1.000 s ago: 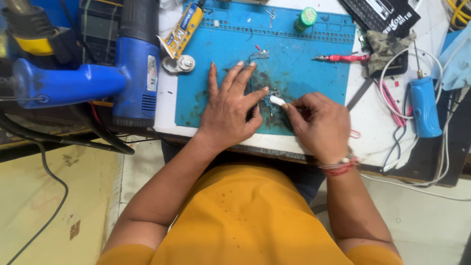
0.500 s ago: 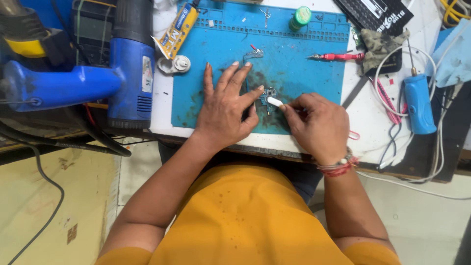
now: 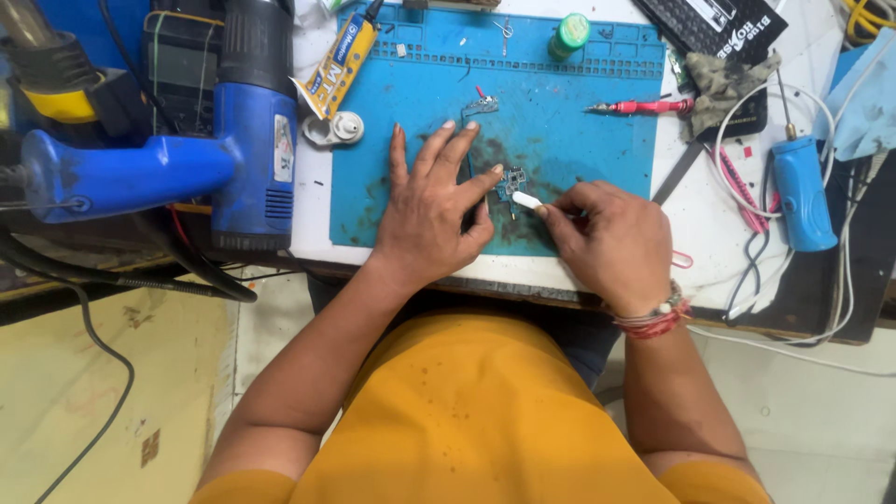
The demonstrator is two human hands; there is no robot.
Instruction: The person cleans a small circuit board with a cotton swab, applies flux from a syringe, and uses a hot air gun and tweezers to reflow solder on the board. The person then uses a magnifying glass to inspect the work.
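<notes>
My left hand [image 3: 431, 210] lies flat on the blue work mat [image 3: 569, 103], fingers spread, its thumb pressing beside a small dark circuit board [image 3: 511, 180]. My right hand [image 3: 611, 241] pinches a small white-tipped tool [image 3: 527, 200] whose tip touches the lower edge of the board. A second small board piece [image 3: 481, 105] sits farther up the mat, apart from both hands. The mat is smeared dark around the board.
A blue hot-air gun [image 3: 252, 121] and a yellow glue tube [image 3: 338, 61] lie left of the mat. A red-handled tool [image 3: 644, 107], a green-capped bottle [image 3: 568, 35], a grey rag [image 3: 723, 79] and a blue cabled handpiece [image 3: 801, 191] sit to the right.
Both hands have stayed on the board; the white tip has shifted only slightly. The view has moved a little.
</notes>
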